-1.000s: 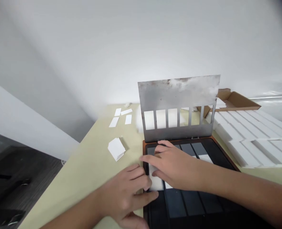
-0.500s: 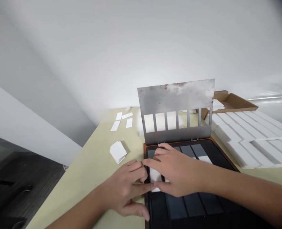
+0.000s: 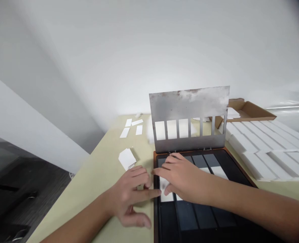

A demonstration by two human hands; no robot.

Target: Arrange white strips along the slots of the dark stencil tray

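Observation:
A black slotted base with a brown rim (image 3: 243, 170) lies on the pale table. Its hinged metal stencil plate (image 3: 190, 104) stands upright behind it. My right hand (image 3: 183, 177) lies flat over the leftmost slots, fingers spread, pressing a white rectangular pad (image 3: 164, 191). My left hand (image 3: 129, 195) rests on the table at the base's left edge. Its fingers are spread and its fingertips touch the same white pad. Another white pad (image 3: 219, 171) sits in a slot to the right.
A folded stack of white pieces (image 3: 127, 158) lies left of the base. Loose white strips (image 3: 131, 127) lie further back. Rows of white pads (image 3: 271, 145) cover the table at right, with an open cardboard box (image 3: 250, 110) behind them. The table's left edge drops to a dark floor.
The view has shifted slightly. My left hand has slid a little back and left along the base's edge. My right hand stays over the white pad.

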